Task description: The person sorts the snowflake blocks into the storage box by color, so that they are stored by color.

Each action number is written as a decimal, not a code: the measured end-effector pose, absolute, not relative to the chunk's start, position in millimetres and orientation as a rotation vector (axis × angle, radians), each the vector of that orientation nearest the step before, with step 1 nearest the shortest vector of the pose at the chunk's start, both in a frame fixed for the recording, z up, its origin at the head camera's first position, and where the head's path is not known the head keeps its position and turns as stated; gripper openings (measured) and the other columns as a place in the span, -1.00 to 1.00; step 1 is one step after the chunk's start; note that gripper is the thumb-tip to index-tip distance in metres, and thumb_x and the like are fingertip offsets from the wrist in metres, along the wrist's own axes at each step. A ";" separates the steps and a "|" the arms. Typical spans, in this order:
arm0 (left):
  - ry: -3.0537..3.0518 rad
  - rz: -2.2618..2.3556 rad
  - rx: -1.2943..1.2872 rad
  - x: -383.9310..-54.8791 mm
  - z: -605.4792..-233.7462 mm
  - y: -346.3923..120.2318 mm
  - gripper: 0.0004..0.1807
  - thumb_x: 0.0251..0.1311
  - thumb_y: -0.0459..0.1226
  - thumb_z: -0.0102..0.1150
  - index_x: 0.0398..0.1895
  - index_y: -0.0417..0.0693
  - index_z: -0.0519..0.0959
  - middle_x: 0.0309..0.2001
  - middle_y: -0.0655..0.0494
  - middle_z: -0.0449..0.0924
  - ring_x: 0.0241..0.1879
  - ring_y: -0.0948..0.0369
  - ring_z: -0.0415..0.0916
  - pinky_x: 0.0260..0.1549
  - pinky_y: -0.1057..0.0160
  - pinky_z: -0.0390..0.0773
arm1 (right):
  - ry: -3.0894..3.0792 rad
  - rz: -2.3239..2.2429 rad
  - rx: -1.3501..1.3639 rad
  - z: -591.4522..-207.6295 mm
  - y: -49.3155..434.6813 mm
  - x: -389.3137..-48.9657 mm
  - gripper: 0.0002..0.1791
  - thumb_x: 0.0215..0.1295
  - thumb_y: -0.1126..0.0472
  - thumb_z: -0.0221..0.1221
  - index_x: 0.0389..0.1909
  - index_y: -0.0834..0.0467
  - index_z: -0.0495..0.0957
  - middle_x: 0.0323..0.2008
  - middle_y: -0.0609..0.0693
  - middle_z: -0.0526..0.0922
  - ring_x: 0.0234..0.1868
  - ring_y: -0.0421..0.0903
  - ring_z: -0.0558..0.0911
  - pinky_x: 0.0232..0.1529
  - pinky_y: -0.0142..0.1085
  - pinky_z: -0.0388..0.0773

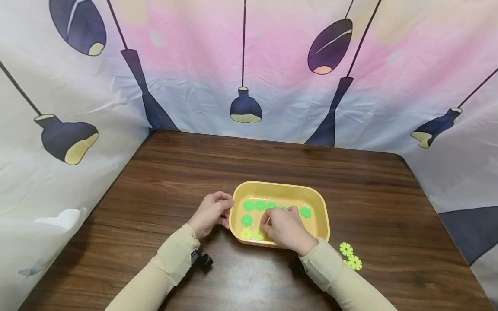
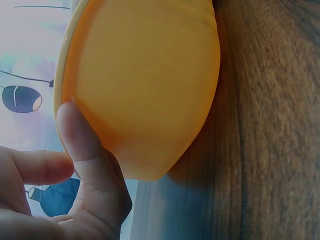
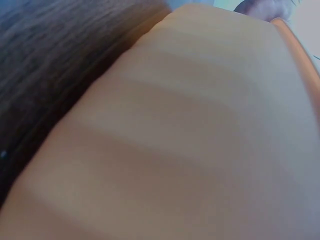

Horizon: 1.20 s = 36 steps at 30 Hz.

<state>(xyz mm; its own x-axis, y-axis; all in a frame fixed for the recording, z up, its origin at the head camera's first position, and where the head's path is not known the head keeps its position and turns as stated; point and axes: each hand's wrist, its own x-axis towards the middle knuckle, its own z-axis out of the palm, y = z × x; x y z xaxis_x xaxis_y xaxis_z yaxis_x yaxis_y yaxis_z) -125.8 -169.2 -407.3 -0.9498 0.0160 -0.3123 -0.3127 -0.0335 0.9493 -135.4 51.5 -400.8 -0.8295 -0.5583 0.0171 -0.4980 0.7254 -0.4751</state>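
A yellow rectangular plastic tub (image 1: 319, 203) stands on the wooden table. The left hand (image 1: 210, 213) grips its left end; in the left wrist view, thumb and index finger of the left hand (image 2: 90, 165) meet at the tub's rim (image 2: 62, 65). Reaching over the near side, the right hand (image 1: 285, 226) has its fingertips at a yellow snowflake disc (image 1: 258, 234) on the tub floor and appears to pinch it. Another yellow disc (image 1: 246, 233) lies to its left. Green snowflake discs (image 1: 249, 205) form a row behind, partly hidden by the right hand. The tub's outer wall (image 3: 165, 125) fills the right wrist view.
Several loose yellow-green discs (image 1: 354, 262) lie on the table right of the tub, partly behind the right sleeve. The dark wooden table (image 1: 186, 164) reaches back to a hanging cloth (image 1: 194, 99) printed with lamps, which also drapes both sides.
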 end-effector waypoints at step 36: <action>2.011 2.081 -0.307 -126.6 -409.6 -169.2 -0.69 0.31 -0.37 0.05 0.01 -0.42 0.35 -0.52 0.01 0.42 -0.65 0.23 0.39 -0.75 0.31 0.52 | 3.032 -1.014 -0.714 -343.5 121.9 -136.4 -0.94 0.29 0.16 0.27 -0.29 0.04 0.64 -0.58 -0.29 0.55 -0.53 -0.30 0.48 -0.01 -0.03 0.16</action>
<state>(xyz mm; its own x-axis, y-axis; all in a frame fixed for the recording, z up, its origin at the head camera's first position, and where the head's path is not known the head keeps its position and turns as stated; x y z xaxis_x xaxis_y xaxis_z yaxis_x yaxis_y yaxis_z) -126.6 -169.2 -409.6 -0.9514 0.0206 -0.3074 -0.3079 -0.0308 0.9509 -136.4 121.9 -343.5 -0.8963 -0.3604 0.2583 -0.4433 0.7147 -0.5411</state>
